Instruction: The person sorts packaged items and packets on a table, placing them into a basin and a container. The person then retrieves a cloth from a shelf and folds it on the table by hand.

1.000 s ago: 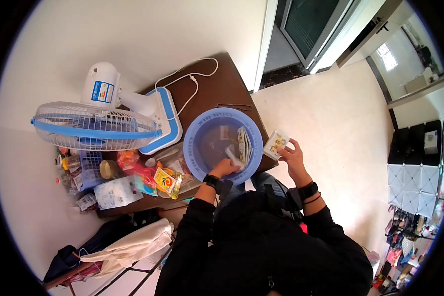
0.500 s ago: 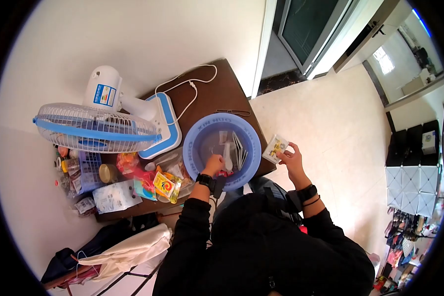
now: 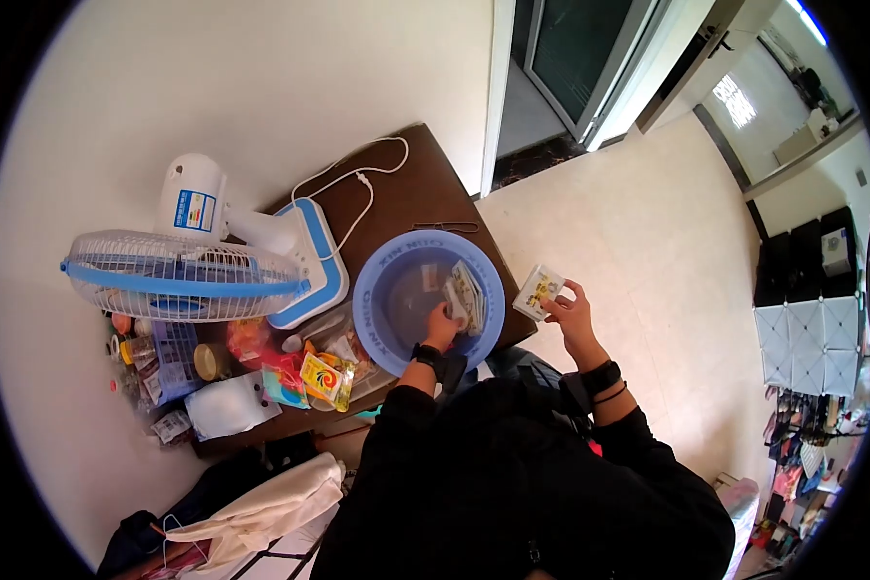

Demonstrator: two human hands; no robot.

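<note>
A blue plastic basin [image 3: 378, 340] stands at the table's front right corner. My left hand [image 3: 442, 327] reaches inside it, fingers closed at a long whitish object [image 3: 455, 300] whose kind I cannot make out. Several flat, pale packets [image 3: 469, 290] stand side by side against the basin's right wall, touching that object. Outside the basin on the right, my right hand [image 3: 570, 316] grips a flat white packet [image 3: 537, 291] with a yellow printed pattern between thumb and fingers.
A white and blue fan [image 3: 309, 275] stands left of the basin on the brown table [image 3: 416, 179]. Snack bags [image 3: 321, 377], a purple basket [image 3: 176, 356] and a jar [image 3: 211, 362] crowd the table's left part. Clothes [image 3: 271, 507] hang below it.
In the basin, the whitish object has shifted right against the packets, with my left hand beside it. My right hand holds its packet in nearly the same place. The view has shifted slightly.
</note>
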